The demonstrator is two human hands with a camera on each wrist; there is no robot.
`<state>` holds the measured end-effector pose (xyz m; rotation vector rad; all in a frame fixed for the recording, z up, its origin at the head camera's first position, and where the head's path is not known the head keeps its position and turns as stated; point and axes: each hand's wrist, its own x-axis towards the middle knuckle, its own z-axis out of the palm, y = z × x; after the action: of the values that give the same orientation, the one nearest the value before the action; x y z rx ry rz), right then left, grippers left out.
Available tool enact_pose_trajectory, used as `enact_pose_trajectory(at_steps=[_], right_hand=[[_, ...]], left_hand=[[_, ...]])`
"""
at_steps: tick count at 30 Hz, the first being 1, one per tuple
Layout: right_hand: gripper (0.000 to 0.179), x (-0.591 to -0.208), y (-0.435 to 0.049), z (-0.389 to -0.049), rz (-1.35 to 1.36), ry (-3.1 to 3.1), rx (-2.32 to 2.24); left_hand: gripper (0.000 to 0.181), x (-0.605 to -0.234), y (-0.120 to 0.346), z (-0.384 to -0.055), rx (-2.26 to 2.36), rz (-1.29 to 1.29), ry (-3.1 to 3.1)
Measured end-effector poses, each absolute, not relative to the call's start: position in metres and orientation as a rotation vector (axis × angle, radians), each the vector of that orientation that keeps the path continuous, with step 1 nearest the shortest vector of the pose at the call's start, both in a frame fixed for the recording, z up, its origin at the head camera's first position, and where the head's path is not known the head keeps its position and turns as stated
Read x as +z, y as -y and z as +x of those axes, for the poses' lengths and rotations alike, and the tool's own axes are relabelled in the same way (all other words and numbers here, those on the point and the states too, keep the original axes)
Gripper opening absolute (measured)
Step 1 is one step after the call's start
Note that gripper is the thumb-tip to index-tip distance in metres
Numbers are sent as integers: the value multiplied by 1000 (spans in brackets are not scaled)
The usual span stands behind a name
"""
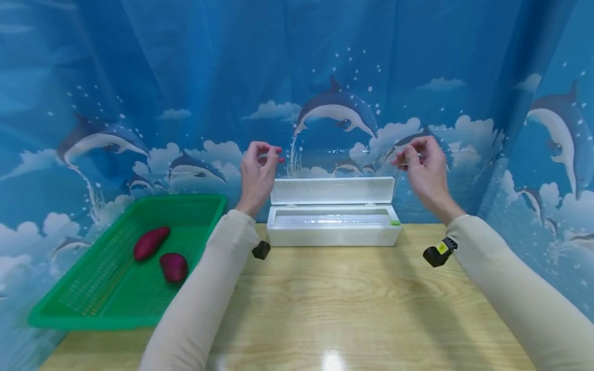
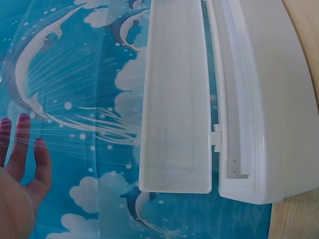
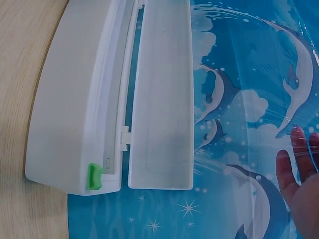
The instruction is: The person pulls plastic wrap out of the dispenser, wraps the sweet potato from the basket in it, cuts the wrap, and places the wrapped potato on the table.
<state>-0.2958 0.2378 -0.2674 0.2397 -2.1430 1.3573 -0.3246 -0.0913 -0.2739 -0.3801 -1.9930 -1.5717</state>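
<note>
A sheet of clear cling film (image 1: 339,151) is stretched between my two raised hands, showing mainly as glints and as fine creases (image 2: 75,64) in the left wrist view. My left hand (image 1: 257,175) pinches its left side between thumb and fingers, and my right hand (image 1: 428,167) pinches the right side. Below and between the hands stands a white cling film dispenser (image 1: 333,237), its lid (image 1: 331,191) raised on hinges at the back. A green slide cutter (image 3: 93,177) sits at the right end of the dispenser. The roll inside is only partly visible.
At the left, a green plastic basket (image 1: 204,198) holds two purple sweet potatoes, one elongated (image 1: 151,243) and one rounder (image 1: 174,267). The wooden table (image 1: 334,299) extends in front of the dispenser. A blue dolphin-print curtain (image 1: 260,62) hangs close behind.
</note>
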Motion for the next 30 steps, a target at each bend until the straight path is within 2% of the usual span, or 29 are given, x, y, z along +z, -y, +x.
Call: enact_pose_trajectory(at_steps=[10, 30], right_hand=[[14, -259, -237, -299, 240, 2110, 1367], [15, -251, -239, -297, 258, 2090, 1403]], left_hand=[[25, -263, 94, -322, -1603, -443, 1956], [29, -257, 98, -323, -1599, -463, 1980]])
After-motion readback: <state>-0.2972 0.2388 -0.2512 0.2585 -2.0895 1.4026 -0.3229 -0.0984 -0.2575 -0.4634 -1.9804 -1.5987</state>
